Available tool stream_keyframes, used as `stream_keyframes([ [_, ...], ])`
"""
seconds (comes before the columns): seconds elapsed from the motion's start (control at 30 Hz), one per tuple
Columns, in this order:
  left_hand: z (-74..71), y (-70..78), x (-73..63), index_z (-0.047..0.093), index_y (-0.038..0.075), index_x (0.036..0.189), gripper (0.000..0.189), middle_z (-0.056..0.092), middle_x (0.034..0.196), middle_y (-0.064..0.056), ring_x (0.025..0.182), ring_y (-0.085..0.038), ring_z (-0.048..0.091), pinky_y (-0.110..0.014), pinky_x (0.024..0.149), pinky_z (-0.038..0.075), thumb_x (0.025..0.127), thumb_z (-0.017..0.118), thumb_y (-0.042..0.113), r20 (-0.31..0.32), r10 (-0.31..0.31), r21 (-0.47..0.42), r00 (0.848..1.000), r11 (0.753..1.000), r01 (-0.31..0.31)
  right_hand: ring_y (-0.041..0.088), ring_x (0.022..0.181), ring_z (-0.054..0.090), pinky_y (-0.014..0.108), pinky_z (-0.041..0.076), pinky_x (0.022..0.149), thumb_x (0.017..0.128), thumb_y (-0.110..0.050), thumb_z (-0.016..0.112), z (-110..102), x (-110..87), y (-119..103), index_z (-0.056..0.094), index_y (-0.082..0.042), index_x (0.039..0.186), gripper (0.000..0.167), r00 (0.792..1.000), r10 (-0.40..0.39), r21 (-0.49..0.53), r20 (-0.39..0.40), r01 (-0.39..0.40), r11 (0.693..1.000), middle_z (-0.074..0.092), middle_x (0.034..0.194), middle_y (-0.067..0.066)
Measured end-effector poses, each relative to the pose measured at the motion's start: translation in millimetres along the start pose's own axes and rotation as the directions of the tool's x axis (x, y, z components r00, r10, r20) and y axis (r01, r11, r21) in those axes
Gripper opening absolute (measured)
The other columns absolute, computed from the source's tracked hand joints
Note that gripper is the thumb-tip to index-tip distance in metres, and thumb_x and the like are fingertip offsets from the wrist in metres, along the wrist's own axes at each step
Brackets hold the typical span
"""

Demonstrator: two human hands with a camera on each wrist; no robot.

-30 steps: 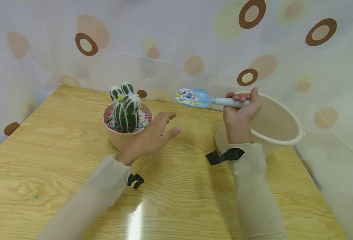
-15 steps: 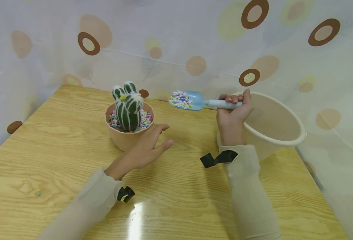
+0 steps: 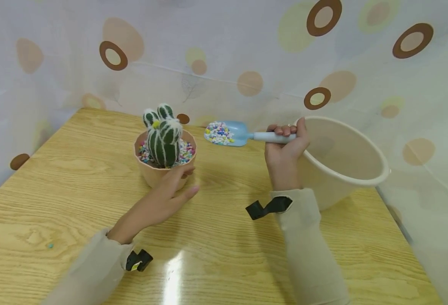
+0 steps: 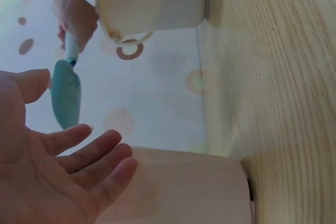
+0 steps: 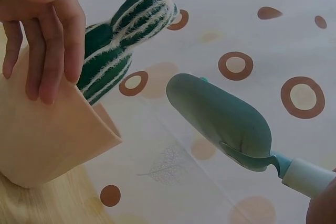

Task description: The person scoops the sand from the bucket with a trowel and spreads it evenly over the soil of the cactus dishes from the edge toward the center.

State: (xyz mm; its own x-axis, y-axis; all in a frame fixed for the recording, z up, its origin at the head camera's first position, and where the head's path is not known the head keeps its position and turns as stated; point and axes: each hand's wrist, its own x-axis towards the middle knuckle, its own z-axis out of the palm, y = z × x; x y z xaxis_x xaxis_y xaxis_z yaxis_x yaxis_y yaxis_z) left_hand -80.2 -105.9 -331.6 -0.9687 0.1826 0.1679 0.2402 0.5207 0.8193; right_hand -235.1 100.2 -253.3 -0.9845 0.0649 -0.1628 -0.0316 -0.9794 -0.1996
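My right hand (image 3: 286,154) grips the white handle of a small blue scoop (image 3: 237,132), raised above the table between pot and bucket. Small multicoloured pebbles (image 3: 219,133) fill the scoop's front. At the left stands a peach flower pot (image 3: 157,176) with a green, white-fuzzed cactus (image 3: 164,144) rising from more coloured pebbles (image 3: 184,152). My left hand (image 3: 159,201), fingers loosely extended, is at the near side of the pot and holds nothing. From the right wrist, its fingers (image 5: 50,56) overlap the pot's wall, and the underside of the scoop shows.
A large cream bucket (image 3: 323,186) stands on the right of the wooden table (image 3: 216,262), behind my right forearm. One tiny blue-green pebble (image 3: 50,245) lies on the table at the left. A patterned sheet (image 3: 216,51) hangs behind.
My right hand has carried the loaded scoop left and slightly down, closer to the pot. My left hand has drawn back left and toward me along the pot's near side.
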Motion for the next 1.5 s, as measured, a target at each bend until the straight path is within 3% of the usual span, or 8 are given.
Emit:
stream_keyframes([
  [0.27,-13.9,-11.9,-25.0,0.033,0.004,0.143,0.052,0.047,0.139,-0.020,0.129,-0.036,0.044,-0.054,0.100,0.041,0.101,0.046,0.033,-0.022,-0.069,0.017,0.997,0.997,0.069,0.015,0.038,0.034,0.028,0.036,0.054,0.101,-0.024,0.048,-12,-4.1,8,0.039,-0.009,0.058,0.046,1.000,-0.003,-0.042,-0.027,0.002,0.999,0.035,0.042,0.002],
  [0.43,-29.2,-20.8,-32.0,0.043,0.001,0.131,0.040,0.055,0.127,-0.018,0.119,-0.033,0.050,-0.050,0.094,0.045,0.101,0.049,0.026,-0.086,-0.068,0.011,0.994,0.998,0.070,0.016,0.039,0.035,0.028,0.036,0.054,0.101,-0.023,0.047,-16,-6.0,13,0.039,-0.009,0.060,0.044,1.000,0.018,-0.039,-0.010,-0.018,0.999,0.036,0.043,0.002],
  [0.53,-40.0,-25.0,-33.2,0.045,0.001,0.125,0.034,0.057,0.122,-0.016,0.114,-0.030,0.053,-0.044,0.090,0.046,0.100,0.050,0.023,-0.127,-0.081,0.016,0.989,0.996,0.084,0.015,0.040,0.034,0.027,0.034,0.055,0.101,-0.023,0.047,-18,-8.1,17,0.038,-0.009,0.061,0.044,1.000,0.028,-0.047,-0.014,-0.028,0.998,0.036,0.044,0.002],
  [0.7,-59.4,-32.2,-29.3,0.046,0.000,0.120,0.031,0.060,0.113,-0.015,0.105,-0.028,0.056,-0.033,0.081,0.045,0.100,0.049,0.025,-0.163,-0.156,0.038,0.974,0.986,0.164,0.015,0.041,0.033,0.026,0.032,0.056,0.102,-0.024,0.045,-23,-11.7,23,0.038,-0.010,0.060,0.045,0.999,0.041,-0.061,-0.029,-0.042,0.997,0.035,0.044,0.001],
  [0.9,-83.1,-44.6,-20.5,0.041,-0.003,0.123,0.043,0.052,0.118,-0.020,0.108,-0.033,0.052,-0.039,0.083,0.043,0.098,0.053,0.030,-0.178,-0.231,0.029,0.957,0.971,0.239,0.015,0.040,0.034,0.026,0.034,0.054,0.102,-0.024,0.044,-27,-15.3,30,0.037,-0.010,0.059,0.046,0.998,0.059,-0.069,-0.011,-0.060,0.996,0.036,0.045,0.001],
  [1.2,-95.0,-61.3,-0.3,0.013,0.005,0.150,0.080,0.015,0.154,-0.019,0.135,-0.043,0.027,-0.054,0.098,0.037,0.092,0.061,0.031,-0.094,-0.253,-0.121,0.963,0.963,0.241,0.013,0.041,0.036,0.026,0.037,0.058,0.102,-0.024,0.045,-34,-18.1,38,0.038,-0.011,0.058,0.046,0.999,0.030,-0.140,-0.012,-0.032,0.990,0.036,0.043,0.000],
  [1.33,-98.3,-69.6,5.2,0.003,0.010,0.153,0.085,0.005,0.159,-0.015,0.140,-0.044,0.019,-0.058,0.104,0.031,0.093,0.060,0.029,-0.032,-0.240,-0.188,0.970,0.955,0.230,0.013,0.041,0.036,0.026,0.037,0.058,0.102,-0.024,0.045,-36,-19.6,39,0.039,-0.012,0.059,0.045,1.000,0.019,-0.136,-0.008,-0.020,0.990,0.037,0.044,-0.001],
  [1.5,-100.2,-79.3,10.8,0.004,0.014,0.153,0.086,0.001,0.160,-0.012,0.142,-0.043,0.016,-0.060,0.106,0.030,0.091,0.062,0.022,0.015,-0.195,-0.242,0.981,0.951,0.193,0.013,0.041,0.037,0.026,0.038,0.058,0.102,-0.024,0.045,-37,-19.4,38,0.039,-0.012,0.059,0.045,1.000,0.014,-0.126,-0.007,-0.015,0.992,0.038,0.045,-0.001],
])
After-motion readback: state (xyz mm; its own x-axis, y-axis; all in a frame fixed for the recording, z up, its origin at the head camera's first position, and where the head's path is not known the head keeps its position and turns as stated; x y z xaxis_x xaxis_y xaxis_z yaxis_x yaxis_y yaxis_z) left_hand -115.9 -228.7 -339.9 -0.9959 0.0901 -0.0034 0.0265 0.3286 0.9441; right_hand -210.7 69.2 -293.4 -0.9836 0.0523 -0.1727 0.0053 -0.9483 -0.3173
